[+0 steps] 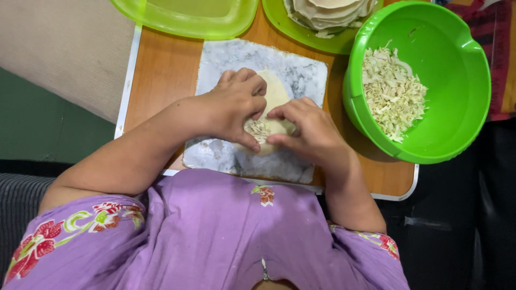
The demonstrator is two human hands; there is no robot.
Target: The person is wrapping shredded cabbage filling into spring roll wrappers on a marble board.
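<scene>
A round pale dough wrapper (275,92) lies on a floured marble slab (301,70) with a small heap of shredded filling (259,129) on it. My left hand (236,104) pinches the wrapper's left edge, thumb under the fold. My right hand (309,129) pinches the right edge, fingertips meeting the left hand over the filling. Much of the wrapper is hidden under both hands.
A bright green bowl (457,123) with shredded pale filling (392,91) stands at the right. A green plate (301,32) stacked with round wrappers (328,12) is at the back. A green lid or tray (188,19) sits back left. All rest on a small wooden table (161,75).
</scene>
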